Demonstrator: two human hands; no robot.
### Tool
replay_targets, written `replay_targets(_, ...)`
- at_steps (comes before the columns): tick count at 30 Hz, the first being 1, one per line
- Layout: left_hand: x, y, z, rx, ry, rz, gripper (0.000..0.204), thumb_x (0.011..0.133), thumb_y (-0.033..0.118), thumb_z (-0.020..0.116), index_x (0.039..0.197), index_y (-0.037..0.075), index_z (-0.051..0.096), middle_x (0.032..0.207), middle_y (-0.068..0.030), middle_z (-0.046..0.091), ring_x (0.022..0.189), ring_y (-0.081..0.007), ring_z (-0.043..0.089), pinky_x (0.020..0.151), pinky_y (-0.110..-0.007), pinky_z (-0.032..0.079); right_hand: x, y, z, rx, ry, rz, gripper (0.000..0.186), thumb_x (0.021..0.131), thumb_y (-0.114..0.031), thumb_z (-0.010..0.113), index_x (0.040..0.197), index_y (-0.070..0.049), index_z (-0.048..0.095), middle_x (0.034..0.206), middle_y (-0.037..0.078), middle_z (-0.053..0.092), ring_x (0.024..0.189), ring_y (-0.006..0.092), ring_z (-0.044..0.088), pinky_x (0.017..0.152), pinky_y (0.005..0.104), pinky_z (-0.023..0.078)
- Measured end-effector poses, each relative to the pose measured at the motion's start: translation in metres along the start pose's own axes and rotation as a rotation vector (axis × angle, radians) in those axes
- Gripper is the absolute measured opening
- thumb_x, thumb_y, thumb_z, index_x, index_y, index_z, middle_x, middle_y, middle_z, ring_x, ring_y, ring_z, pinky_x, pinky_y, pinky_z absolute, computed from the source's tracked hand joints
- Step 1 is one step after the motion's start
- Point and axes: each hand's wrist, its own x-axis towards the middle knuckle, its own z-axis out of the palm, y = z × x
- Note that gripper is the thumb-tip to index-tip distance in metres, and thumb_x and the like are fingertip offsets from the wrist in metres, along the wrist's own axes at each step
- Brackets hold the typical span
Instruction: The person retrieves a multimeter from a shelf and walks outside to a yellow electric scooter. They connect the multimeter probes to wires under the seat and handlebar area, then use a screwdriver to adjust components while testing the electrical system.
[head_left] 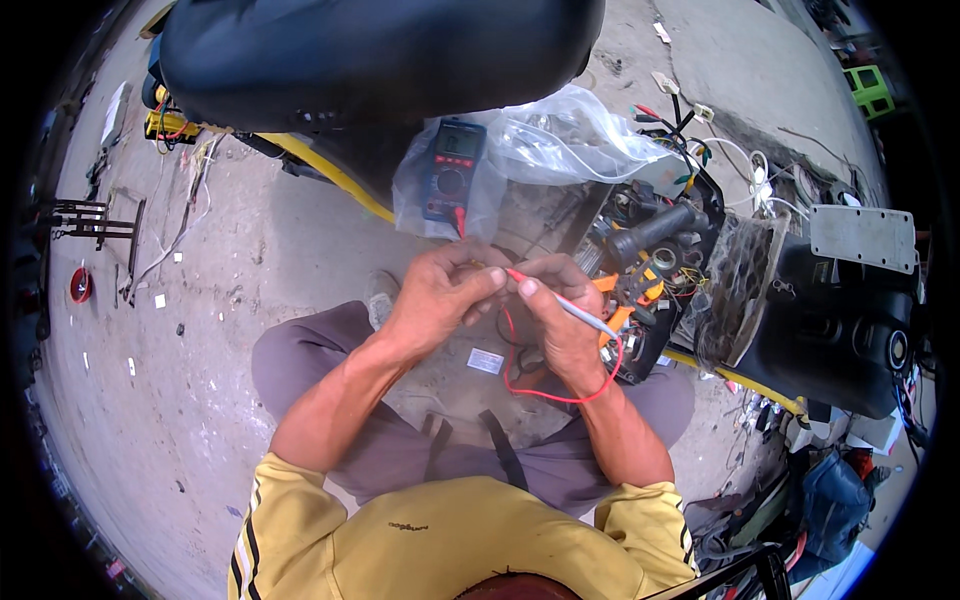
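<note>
My right hand (pixel 560 320) grips a test probe (pixel 580 315) with a red tip end and grey body, its red lead looping downward. Beside the probe's tip, my left hand (pixel 445 295) is pinched on something small that I cannot make out. Above my hands a blue multimeter (pixel 450 170) rests on clear plastic sheeting (pixel 565 135), a red plug in its lower end. A small pale label-like card (pixel 485 360) lies on the floor below my hands. Orange-handled tools (pixel 615 328) lie just right of my right hand, among wiring and dark parts.
A large black padded seat (pixel 370 50) overhangs the back. To the right are an open housing with dark cylinders (pixel 645 230), a black casing (pixel 830 330), a metal plate (pixel 862 237) and loose cables. At the left, a metal frame (pixel 95 222) and red bowl (pixel 81 285) sit on the concrete.
</note>
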Motion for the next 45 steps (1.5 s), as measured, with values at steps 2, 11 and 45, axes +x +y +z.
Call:
replay_targets(2,0.002,0.001,-0.002,0.001,-0.016,0.017,0.017,0.1,0.013,0.069,0.108,-0.002,0.07,0.088,-0.0043,0.065,0.068,-0.0077,0.054,0.056,-0.023,0.043,0.001,-0.007,0.002,-0.069,0.006,-0.009,0.02,0.098,-0.009,0.071,0.113,0.001,0.065,0.105,0.01,0.073,0.097,0.0132,0.068,0.089,0.0289,0.055)
replay_targets(11,-0.002,0.001,-0.001,0.051,0.003,-0.003,0.017,0.099,0.013,0.071,0.105,-0.003,0.071,0.09,-0.0022,0.061,0.069,-0.0076,0.054,0.057,-0.024,0.042,-0.005,-0.01,0.009,-0.296,0.051,-0.136,0.014,0.095,-0.006,0.072,0.107,0.0,0.067,0.094,0.001,0.067,0.085,0.0066,0.061,0.078,0.0243,0.05)
replay_targets(45,-0.001,0.004,-0.001,0.066,-0.028,-0.026,0.019,0.098,0.014,0.071,0.107,-0.002,0.071,0.083,-0.0015,0.063,0.069,-0.0072,0.054,0.059,-0.024,0.043,-0.008,-0.004,0.003,-0.376,0.059,-0.302,0.017,0.09,-0.001,0.072,0.106,0.0,0.066,0.106,0.011,0.071,0.098,0.0177,0.067,0.09,0.0312,0.052)
